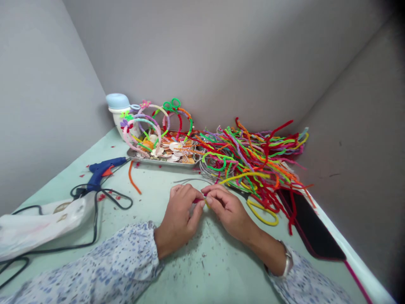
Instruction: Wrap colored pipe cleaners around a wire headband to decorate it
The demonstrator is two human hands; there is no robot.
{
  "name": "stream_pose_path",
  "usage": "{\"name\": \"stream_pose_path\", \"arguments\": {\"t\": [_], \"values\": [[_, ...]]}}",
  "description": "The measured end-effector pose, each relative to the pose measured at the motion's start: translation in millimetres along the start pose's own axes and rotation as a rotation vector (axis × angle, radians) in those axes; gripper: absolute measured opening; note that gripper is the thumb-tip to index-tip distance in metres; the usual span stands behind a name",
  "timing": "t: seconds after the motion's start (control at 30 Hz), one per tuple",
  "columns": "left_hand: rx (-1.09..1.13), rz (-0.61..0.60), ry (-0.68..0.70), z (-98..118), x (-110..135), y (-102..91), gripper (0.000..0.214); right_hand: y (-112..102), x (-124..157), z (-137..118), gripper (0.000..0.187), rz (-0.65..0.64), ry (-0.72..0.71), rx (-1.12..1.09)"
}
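Note:
Above the middle of the pale green table, my left hand and my right hand meet fingertip to fingertip. Both are closed in a pinch on fuzzy pipe cleaners. A bit of yellow pipe cleaner shows between the fingertips, with a dark pink piece by the left fingers; how they join is hidden. Behind my right hand a longer yellow pipe cleaner runs toward a heap of multicoloured pipe cleaners. To the right of that hand lies a yellow loop.
A metal tray carries decorated pipe-cleaner headbands and flat round pieces. Behind it stands a white bottle with a blue lid. At left are a blue glue gun, its black cord and a plastic bag. A dark tablet-like slab lies right.

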State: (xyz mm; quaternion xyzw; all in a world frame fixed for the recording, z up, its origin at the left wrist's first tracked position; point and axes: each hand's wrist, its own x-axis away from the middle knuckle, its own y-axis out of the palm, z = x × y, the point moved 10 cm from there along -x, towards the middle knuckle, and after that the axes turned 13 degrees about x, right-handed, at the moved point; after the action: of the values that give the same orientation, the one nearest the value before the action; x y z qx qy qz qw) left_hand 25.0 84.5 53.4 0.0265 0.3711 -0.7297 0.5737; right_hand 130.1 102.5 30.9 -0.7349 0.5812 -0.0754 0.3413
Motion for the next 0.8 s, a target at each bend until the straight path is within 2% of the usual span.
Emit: {"name": "stream_pose_path", "arguments": {"t": [0.13, 0.23, 0.33, 0.47, 0.63, 0.8], "values": [[-0.004, -0.005, -0.004, 0, 1, 0.8, 0.010, 1, -1, 1, 0.022, -0.006, -0.004, -0.016], [-0.005, -0.001, -0.017, -2, 1, 0.4, 0.010, 0, 1, 2, 0.018, 0.030, -0.004, -0.010], [0.007, 0.019, -0.040, -5, 0, -2.0, 0.013, -9, 5, 1, 0.010, 0.141, -0.012, 0.023], [0.035, 0.057, -0.081, -9, 0, -6.9, 0.017, -27, 12, -5, 0.008, 0.322, -0.063, 0.086], [0.098, 0.115, -0.122, -15, 1, -12.5, 0.016, -20, 10, -14, 0.014, 0.237, -0.141, 0.159], [0.185, 0.097, -0.149, -19, 1, -8.7, 0.017, -12, 7, -16, 0.016, 0.176, -0.171, 0.146]]}}
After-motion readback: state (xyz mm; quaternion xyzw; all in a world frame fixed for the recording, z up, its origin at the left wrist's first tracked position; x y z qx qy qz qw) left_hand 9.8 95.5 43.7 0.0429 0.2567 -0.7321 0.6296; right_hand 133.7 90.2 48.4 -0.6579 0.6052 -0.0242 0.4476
